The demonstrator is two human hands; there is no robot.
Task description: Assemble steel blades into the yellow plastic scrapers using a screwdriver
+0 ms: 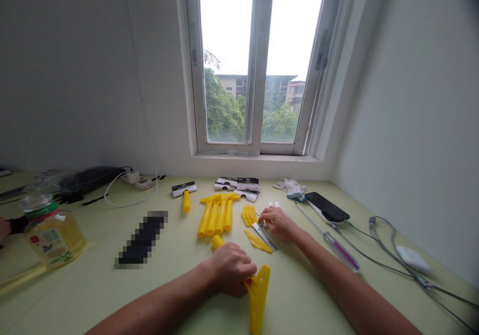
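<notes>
My left hand [232, 267] is closed around the handle of a yellow plastic scraper [259, 295], its wide head pointing toward me. My right hand [279, 223] reaches over the table with its fingers bent together at a small pile of shiny metal bits [259, 214], possibly screws; whatever is between the fingertips is hidden. Beside those fingers lie a flat metal blade [265, 237], a loose yellow plate [258, 241] and several stacked yellow plates [248, 216]. Several more yellow scrapers [215, 218] rest in a row beyond my left hand.
Packaged items with black-and-white cards [248, 184] lie near the window, one with a yellow handle [186, 201]. On the right are a screwdriver [340, 250], phone [328, 206], glove [290, 186] and cables [392, 255]. An oil bottle [56, 240] stands left, near another person's hand [4, 229].
</notes>
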